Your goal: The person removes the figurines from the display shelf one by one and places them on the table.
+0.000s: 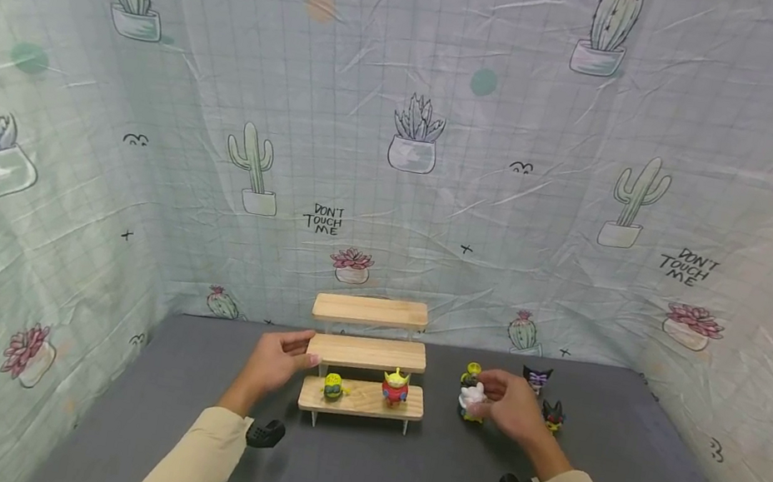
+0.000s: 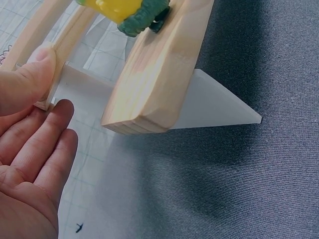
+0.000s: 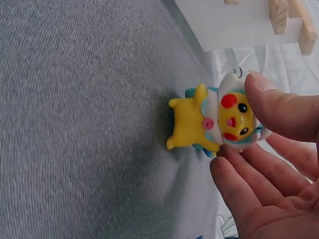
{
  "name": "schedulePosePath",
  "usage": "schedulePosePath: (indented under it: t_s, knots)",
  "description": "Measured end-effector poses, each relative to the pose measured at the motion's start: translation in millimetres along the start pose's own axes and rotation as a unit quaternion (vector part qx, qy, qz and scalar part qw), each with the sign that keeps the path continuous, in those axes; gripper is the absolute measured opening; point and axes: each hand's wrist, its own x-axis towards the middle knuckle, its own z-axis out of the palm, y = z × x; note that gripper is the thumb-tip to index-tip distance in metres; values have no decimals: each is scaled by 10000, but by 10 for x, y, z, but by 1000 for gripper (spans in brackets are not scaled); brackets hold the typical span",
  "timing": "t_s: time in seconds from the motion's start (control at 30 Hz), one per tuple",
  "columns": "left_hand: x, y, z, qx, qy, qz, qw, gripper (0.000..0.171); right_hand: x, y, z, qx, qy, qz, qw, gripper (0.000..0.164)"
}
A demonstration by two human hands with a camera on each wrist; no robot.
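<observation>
A three-step wooden display stand (image 1: 368,354) with white side supports rises at the back of the table. At the left end of its middle step, my left hand (image 1: 272,362) pinches the plank, thumb above and fingers below in the left wrist view. My right hand (image 1: 515,409) holds a yellow Pikachu figure (image 3: 188,122) by its white-hooded head, right of the stand. The figure's feet are close to the table's grey cloth. On the lowest step stand a yellow-and-green figure (image 1: 333,387) and a red figure with a yellow-green head (image 1: 395,388).
Behind the Pikachu figure is a small yellow figure (image 1: 472,372). Right of my right hand stand a purple-and-black figure (image 1: 536,378) and a dark figure with pointed ears (image 1: 553,416). A cactus-print cloth (image 1: 405,219) hangs around the grey table (image 1: 349,479).
</observation>
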Motion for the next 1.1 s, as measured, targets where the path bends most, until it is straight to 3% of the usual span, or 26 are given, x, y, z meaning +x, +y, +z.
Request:
schedulePosePath:
  t_s: [0.4, 0.77, 1.1]
  knots:
    - [-13, 18, 9, 32, -13, 9, 10000, 55, -96, -134, -150, 75, 459, -325, 9984, 41]
    - [-21, 4, 5, 17, -24, -49, 10000, 55, -146, -329, 4, 1017, 35, -393, 9940, 41]
    - [-11, 3, -13, -39, -59, -55, 10000, 56, -207, -542, 277, 1307, -283, -575, 9894, 42]
